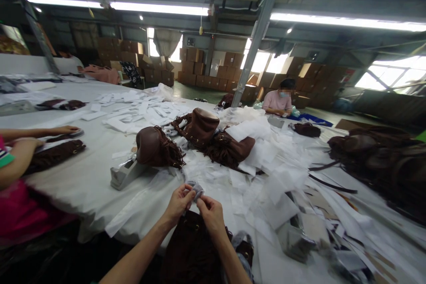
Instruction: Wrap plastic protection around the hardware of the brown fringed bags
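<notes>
So the biggest thing in front of me is the long table point(89, 182), covered in white and pretty messy. Next is the heap of dark brown bags point(382, 164) over on the right side. Loose white sheets point(279, 164) spread across the middle right, and a co-worker in a pink top point(273, 101) sits on the far side. Off to my left, another person's forearm point(49, 132) stretches over a brown fringed bag point(56, 155).

My own bag, the dark brown one point(189, 248), is right up against me at the near edge of the table, just below my hands. A bit farther in are three more brown ones: a rounded bag point(148, 145) leaning by a grey tray point(121, 175), a smooth-topped bag point(204, 126), and a tipped-over bag point(238, 145) partly under the paper.

Down to the small stuff: my left hand point(180, 204) has a little grey wrapped piece point(196, 190) pinched between thumb and fingers, just above the bag. My right hand point(211, 213) is pinching the same piece at its lower right edge. Can't tell what's inside the wrap, it's too blurry.
</notes>
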{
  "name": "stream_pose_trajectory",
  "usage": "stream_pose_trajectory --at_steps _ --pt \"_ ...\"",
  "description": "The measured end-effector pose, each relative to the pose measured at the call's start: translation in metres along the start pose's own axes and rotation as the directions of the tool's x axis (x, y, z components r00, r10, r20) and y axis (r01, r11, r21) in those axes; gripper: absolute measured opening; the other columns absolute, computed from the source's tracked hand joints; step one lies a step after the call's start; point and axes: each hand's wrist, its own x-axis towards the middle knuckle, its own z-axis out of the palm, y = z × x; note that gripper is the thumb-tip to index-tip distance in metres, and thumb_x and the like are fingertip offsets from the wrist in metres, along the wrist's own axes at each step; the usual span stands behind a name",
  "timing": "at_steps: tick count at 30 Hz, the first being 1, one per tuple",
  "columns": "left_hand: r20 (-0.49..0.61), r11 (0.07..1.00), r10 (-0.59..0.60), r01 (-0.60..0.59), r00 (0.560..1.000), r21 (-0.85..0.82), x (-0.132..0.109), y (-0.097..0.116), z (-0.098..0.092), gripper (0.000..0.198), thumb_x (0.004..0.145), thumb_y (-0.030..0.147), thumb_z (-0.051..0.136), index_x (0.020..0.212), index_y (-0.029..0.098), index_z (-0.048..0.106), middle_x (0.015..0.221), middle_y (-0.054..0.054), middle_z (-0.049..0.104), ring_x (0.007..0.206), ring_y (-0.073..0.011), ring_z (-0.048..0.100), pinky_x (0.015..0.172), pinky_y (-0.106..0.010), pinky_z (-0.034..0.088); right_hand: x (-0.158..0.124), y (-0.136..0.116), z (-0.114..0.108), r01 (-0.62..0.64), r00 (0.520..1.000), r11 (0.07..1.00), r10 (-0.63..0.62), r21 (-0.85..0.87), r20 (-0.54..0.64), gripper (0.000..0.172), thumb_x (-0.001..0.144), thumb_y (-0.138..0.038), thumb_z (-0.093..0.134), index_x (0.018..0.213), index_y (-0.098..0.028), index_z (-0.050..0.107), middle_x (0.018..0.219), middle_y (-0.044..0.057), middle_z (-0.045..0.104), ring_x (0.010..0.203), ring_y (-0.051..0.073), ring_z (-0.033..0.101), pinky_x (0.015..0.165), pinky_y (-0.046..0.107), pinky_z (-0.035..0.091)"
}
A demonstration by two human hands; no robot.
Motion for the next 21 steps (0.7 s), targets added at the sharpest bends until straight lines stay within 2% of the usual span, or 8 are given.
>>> stream_pose_trajectory --at_steps 3,6,9,12,15,17,19,21 --pt "0.008 1.000 -0.005 0.005 1.000 0.008 0.001 -0.003 0.000 0.040 0.067 0.046 0.073 0.080 0.017 0.050 0.051 0.007 0.049 0.036 -0.0029 0.035 0.036 -0.015 0.019 0.000 0.002 -0.002 -0.084 0.996 0.990 0.080 0.110 0.041 0.035 0.074 -0.045 0.058 0.082 -0.013 0.070 0.054 0.000 0.062 0.043 0.012 0.050 0.044 0.021 0.037" --pt "0.065 0.999 -0.013 0.010 0.998 0.039 0.001 -0.003 0.002 0.037 0.068 0.045 0.073 0.077 0.017 0.051 0.053 0.005 0.052 0.036 -0.0025 0.035 0.035 -0.015 0.020 -0.002 0.000 -0.003 -0.157 0.985 0.983 0.162 0.096 -0.052 0.032 0.073 -0.043 0.059 0.070 -0.013 0.068 0.046 -0.001 0.057 0.038 0.012 0.050 0.041 0.022 0.036" --pt "0.085 0.999 -0.015 0.011 0.996 0.048 -0.001 -0.001 0.004 0.036 0.068 0.044 0.073 0.074 0.017 0.050 0.053 0.005 0.052 0.036 -0.0027 0.036 0.036 -0.016 0.021 -0.003 -0.004 -0.004 -0.117 0.984 0.993 0.115 -0.010 -0.134 0.024 0.073 -0.038 0.058 0.066 -0.016 0.066 0.047 -0.001 0.059 0.040 0.013 0.052 0.044 0.022 0.038" --pt "0.085 0.998 -0.005 0.000 0.996 0.059 -0.002 0.001 0.004 0.034 0.067 0.041 0.074 0.074 0.017 0.050 0.055 0.005 0.053 0.036 -0.0024 0.036 0.036 -0.016 0.022 -0.001 -0.004 -0.007 -0.080 0.978 0.994 0.064 -0.071 -0.199 0.021 0.072 -0.035 0.060 0.082 -0.016 0.064 0.051 -0.002 0.061 0.044 0.015 0.054 0.048 0.023 0.040" --pt "0.112 0.998 -0.007 -0.001 0.994 0.068 -0.002 0.002 0.004 0.033 0.069 0.040 0.073 0.075 0.017 0.051 0.060 0.002 0.057 0.037 -0.0028 0.038 0.037 -0.016 0.025 0.001 0.001 -0.010 -0.035 0.992 0.999 0.031 -0.030 -0.124 0.033 0.074 -0.035 0.059 0.100 -0.016 0.060 0.054 -0.003 0.061 0.048 0.015 0.055 0.050 0.023 0.040" --pt "0.159 0.998 -0.011 0.000 0.987 0.068 -0.001 0.002 0.005 0.032 0.070 0.040 0.072 0.076 0.017 0.051 0.062 0.001 0.059 0.038 -0.0032 0.039 0.037 -0.016 0.025 0.001 0.005 -0.010 0.022 0.998 1.000 -0.022 -0.004 -0.060 0.027 0.077 -0.035 0.054 0.094 -0.016 0.063 0.057 -0.001 0.062 0.053 0.015 0.056 0.052 0.023 0.041" --pt "0.196 0.998 -0.001 -0.011 0.981 0.063 0.000 0.000 0.007 0.032 0.070 0.040 0.072 0.077 0.017 0.050 0.065 0.001 0.060 0.037 -0.0028 0.039 0.037 -0.016 0.024 0.002 0.006 -0.007 0.045 0.994 0.999 -0.046 -0.011 -0.099 0.024 0.078 -0.035 0.051 0.084 -0.016 0.065 0.061 0.001 0.063 0.057 0.015 0.057 0.055 0.023 0.042" --pt "0.195 0.998 0.020 -0.032 0.981 0.055 0.002 -0.001 0.008 0.033 0.070 0.040 0.072 0.078 0.017 0.050 0.066 0.002 0.060 0.036 -0.0019 0.037 0.036 -0.016 0.023 0.002 0.005 -0.003 0.023 0.986 1.000 -0.024 -0.012 -0.168 0.024 0.078 -0.036 0.052 0.083 -0.015 0.065 0.061 0.002 0.063 0.057 0.015 0.056 0.055 0.023 0.042"
